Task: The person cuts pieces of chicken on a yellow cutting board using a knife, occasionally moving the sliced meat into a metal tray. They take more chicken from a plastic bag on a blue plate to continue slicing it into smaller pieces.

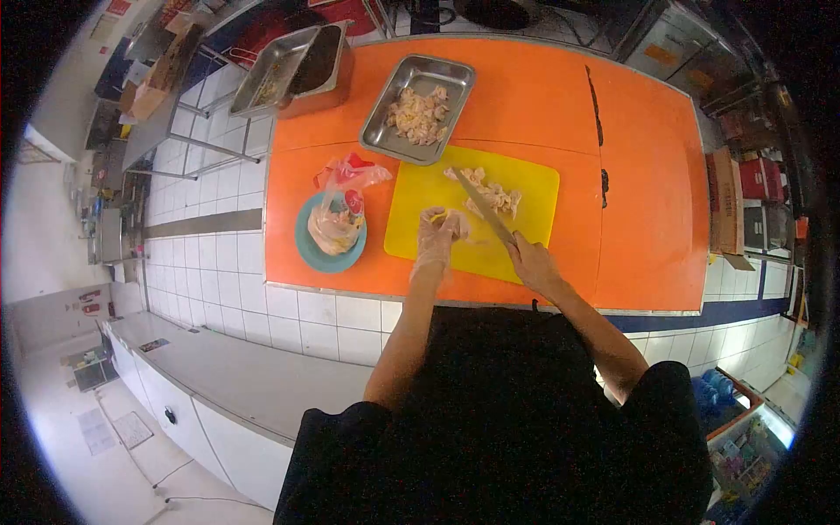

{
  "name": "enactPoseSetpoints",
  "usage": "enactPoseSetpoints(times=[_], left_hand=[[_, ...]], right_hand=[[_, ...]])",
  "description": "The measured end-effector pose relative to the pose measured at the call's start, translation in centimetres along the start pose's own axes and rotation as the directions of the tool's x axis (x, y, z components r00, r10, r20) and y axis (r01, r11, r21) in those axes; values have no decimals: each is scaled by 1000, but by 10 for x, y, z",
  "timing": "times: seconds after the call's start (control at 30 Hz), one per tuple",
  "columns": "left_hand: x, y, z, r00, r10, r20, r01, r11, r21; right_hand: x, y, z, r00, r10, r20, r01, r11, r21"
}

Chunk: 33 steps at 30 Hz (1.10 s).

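Note:
A yellow cutting board lies on an orange table. Cut pieces of pale raw meat rest on its upper part. My right hand is closed round the handle of a knife, whose blade points up and left along the pieces. My left hand, in a clear plastic glove, is over the board left of the knife, its fingers curled on a small piece of pale meat. More meat pieces fill part of a steel tray beyond the board, which touches or nearly touches it.
Left of the board stands a blue bowl with a plastic bag of meat. Deep steel pans stand at the table's far left corner. The near table edge runs just in front of my body.

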<state>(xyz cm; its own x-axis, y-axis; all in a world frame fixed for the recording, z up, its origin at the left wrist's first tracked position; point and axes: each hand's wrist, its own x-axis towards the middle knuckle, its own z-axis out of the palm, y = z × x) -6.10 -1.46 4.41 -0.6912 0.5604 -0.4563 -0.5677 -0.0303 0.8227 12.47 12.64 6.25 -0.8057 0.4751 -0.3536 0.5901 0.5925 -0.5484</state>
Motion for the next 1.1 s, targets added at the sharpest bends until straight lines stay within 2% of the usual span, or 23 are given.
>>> enactPoseSetpoints(times=[0.07, 0.1, 0.13, 0.17, 0.2, 0.23, 0.27, 0.3, 0.33, 0.4, 0.47, 0.5, 0.57, 0.6, 0.67, 0.7, 0.77, 0.8, 0.87, 0.93, 1.0, 1.07, 1.1], left_hand=[[-1, 1, 2, 988, -54, -146, 71, 991, 114], [3, -16, -8, 988, -57, -146, 75, 990, 118], [13, -46, -27, 986, -42, -163, 46, 999, 21], [19, -67, -40, 983, -28, -181, 15, 997, -78], [19, -72, -44, 983, -31, -180, 18, 997, -76], [18, -77, -49, 979, -15, -203, 31, 997, 76], [18, -82, -55, 975, 5, -224, 47, 973, 226], [13, -76, -53, 974, 1, -226, 51, 973, 226], [5, -61, -45, 974, 19, -225, 48, 955, 291], [-10, -30, -33, 973, 41, -226, 43, 935, 352], [-21, -7, -32, 969, 172, -175, -24, 778, 628], [-19, -7, -38, 969, 171, -177, -23, 780, 626], [-10, -3, -49, 988, 71, -139, 58, 660, 749], [-4, -7, -58, 987, 72, -142, 59, 662, 747], [7, -16, -73, 940, 341, -10, -128, 379, 917], [6, -14, -74, 939, 343, -11, -128, 382, 915], [2, -11, -75, 946, 320, -58, -132, 539, 832], [-2, -6, -71, 945, 321, -60, -131, 541, 831], [-12, 9, -60, 975, 114, -189, 80, 616, 784], [-26, 15, -51, 971, 166, -174, 35, 621, 783], [-23, 8, -57, 963, 218, -156, -15, 623, 782], [-3, -20, -83, 968, 211, -134, 27, 445, 895], [-3, -15, -81, 968, 211, -134, 27, 444, 896]], right_hand=[[2, 0, 2, 1000, 4, 4, -4, 1000, -7], [2, 0, 4, 1000, 6, 9, -6, 1000, -17], [2, -1, 6, 1000, 10, 10, -9, 1000, -13], [1, -1, 8, 997, -50, 56, 52, 998, -39], [1, 1, 11, 989, -108, 103, 115, 991, -64], [2, 4, 13, 989, -105, 105, 112, 992, -63], [3, 6, 15, 978, -128, 165, 156, 973, -168], [3, 8, 18, 962, -146, 230, 206, 941, -267], [4, 8, 18, 961, -147, 234, 209, 941, -266], [9, 8, 16, 977, -82, 198, 143, 937, -318], [18, 11, 16, 978, -88, 190, 148, 931, -334], [22, 13, 16, 980, -91, 178, 149, 926, -346], [26, 15, 18, 982, -118, 149, 164, 924, -346], [29, 15, 18, 982, -145, 120, 178, 922, -344], [32, 8, 11, 984, -132, 116, 165, 923, -348], [34, 7, 9, 987, -117, 108, 148, 925, -350], [40, 13, 15, 988, -130, 84, 152, 918, -367], [41, 15, 17, 988, -142, 61, 155, 911, -381], [33, -1, 10, 990, -127, 67, 142, 934, -329], [19, -8, 12, 991, -109, 73, 124, 954, -273], [7, -4, 19, 971, -157, 182, 207, 930, -303], [3, 4, 20, 969, -117, 219, 183, 932, -312], [2, 7, 20, 964, -79, 255, 161, 934, -319]])
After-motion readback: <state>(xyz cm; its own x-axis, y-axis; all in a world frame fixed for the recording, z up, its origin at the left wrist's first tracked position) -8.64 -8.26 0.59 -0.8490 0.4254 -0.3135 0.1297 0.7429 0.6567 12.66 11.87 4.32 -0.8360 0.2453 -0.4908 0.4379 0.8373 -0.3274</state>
